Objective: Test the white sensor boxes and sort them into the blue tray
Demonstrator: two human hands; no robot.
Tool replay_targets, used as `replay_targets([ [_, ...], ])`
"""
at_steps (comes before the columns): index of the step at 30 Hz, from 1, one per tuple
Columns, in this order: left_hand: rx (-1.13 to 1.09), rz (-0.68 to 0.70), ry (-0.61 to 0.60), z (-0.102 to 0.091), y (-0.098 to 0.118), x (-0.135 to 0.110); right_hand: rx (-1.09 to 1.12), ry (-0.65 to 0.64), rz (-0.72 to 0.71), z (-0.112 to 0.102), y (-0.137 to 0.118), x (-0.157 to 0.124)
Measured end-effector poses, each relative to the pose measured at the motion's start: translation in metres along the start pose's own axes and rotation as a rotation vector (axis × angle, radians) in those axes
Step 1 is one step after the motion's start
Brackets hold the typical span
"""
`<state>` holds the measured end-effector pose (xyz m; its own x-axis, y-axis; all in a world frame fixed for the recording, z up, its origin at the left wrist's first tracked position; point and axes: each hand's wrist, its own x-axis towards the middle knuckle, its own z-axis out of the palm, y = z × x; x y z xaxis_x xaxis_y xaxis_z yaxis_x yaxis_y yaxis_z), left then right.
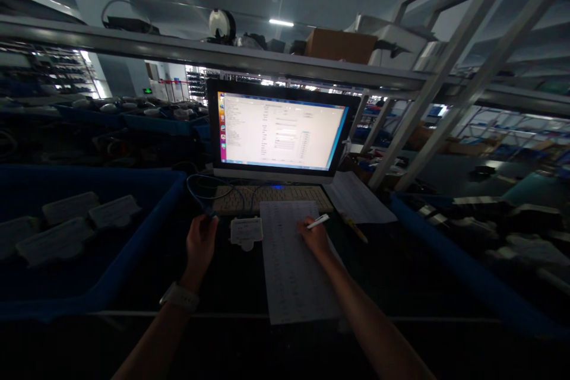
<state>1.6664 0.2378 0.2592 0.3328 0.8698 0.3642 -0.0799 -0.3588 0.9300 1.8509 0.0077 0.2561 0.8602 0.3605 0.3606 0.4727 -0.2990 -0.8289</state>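
Observation:
My right hand (314, 239) is closed around a white pen (317, 221) and rests on a printed sheet of paper (285, 273). To the left, my left hand (201, 243) pinches the end of a blue cable (196, 195); the plug itself is mostly hidden by the fingers. Between the hands lies a small white plastic module (246, 231) with a printed label, close to the sheet's left edge. Behind them, the keyboard (271, 195) is partly covered by the top of the paper.
A lit monitor (276, 130) stands behind the keyboard. Blue bins flank the bench: the left bin (146, 231) holds several white modules, the right bin (449, 261) holds dark and pale parts. Another paper (360, 199) and a yellow-handled tool (356, 230) lie right of the sheet. A shelf (267, 59) runs overhead.

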Motion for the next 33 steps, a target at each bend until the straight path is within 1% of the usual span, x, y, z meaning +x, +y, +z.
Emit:
replay_targets([
  [6, 0.007, 0.032, 0.019, 0.0, 0.0, 0.0, 0.069, 0.066, 0.045, -0.001, 0.004, 0.001],
  [11, 0.021, 0.048, 0.027, 0.0, -0.009, 0.001, 0.173, 0.171, 0.131, -0.009, 0.007, 0.003],
  [14, 0.054, 0.068, 0.059, 0.0, -0.012, 0.001, 0.233, 0.204, 0.176, -0.013, 0.005, 0.002],
  [17, 0.145, 0.187, 0.106, -0.002, -0.008, -0.002, 0.289, 0.21, 0.192, -0.014, 0.003, 0.001],
  [19, 0.188, 0.294, 0.102, -0.003, -0.003, -0.005, 0.319, 0.211, 0.199, -0.014, 0.003, 0.001],
  [21, 0.237, 0.387, 0.023, -0.003, 0.004, -0.011, 0.341, 0.21, 0.201, -0.012, 0.004, 0.003],
  [24, 0.389, 0.517, -0.229, 0.001, 0.012, -0.023, 0.357, 0.195, 0.189, -0.013, 0.006, 0.004],
  [26, 0.512, 0.576, -0.384, 0.006, 0.015, -0.032, 0.364, 0.171, 0.185, -0.015, 0.009, 0.004],
  [27, 0.563, 0.578, -0.418, 0.009, 0.016, -0.036, 0.342, 0.16, 0.166, -0.017, 0.012, 0.003],
  [28, 0.608, 0.557, -0.426, 0.012, 0.018, -0.038, 0.313, 0.151, 0.14, -0.019, 0.015, 0.004],
  [29, 0.645, 0.531, -0.434, 0.014, 0.021, -0.04, 0.245, 0.152, 0.085, -0.022, 0.019, 0.005],
  [30, 0.67, 0.505, -0.454, 0.015, 0.025, -0.04, 0.167, 0.146, -0.008, -0.024, 0.024, 0.006],
  [32, 0.682, 0.476, -0.504, 0.012, 0.037, -0.037, 0.091, 0.134, -0.115, -0.027, 0.036, 0.01],
  [33, 0.679, 0.48, -0.507, 0.008, 0.044, -0.033, 0.044, 0.133, -0.16, -0.027, 0.041, 0.012],
])
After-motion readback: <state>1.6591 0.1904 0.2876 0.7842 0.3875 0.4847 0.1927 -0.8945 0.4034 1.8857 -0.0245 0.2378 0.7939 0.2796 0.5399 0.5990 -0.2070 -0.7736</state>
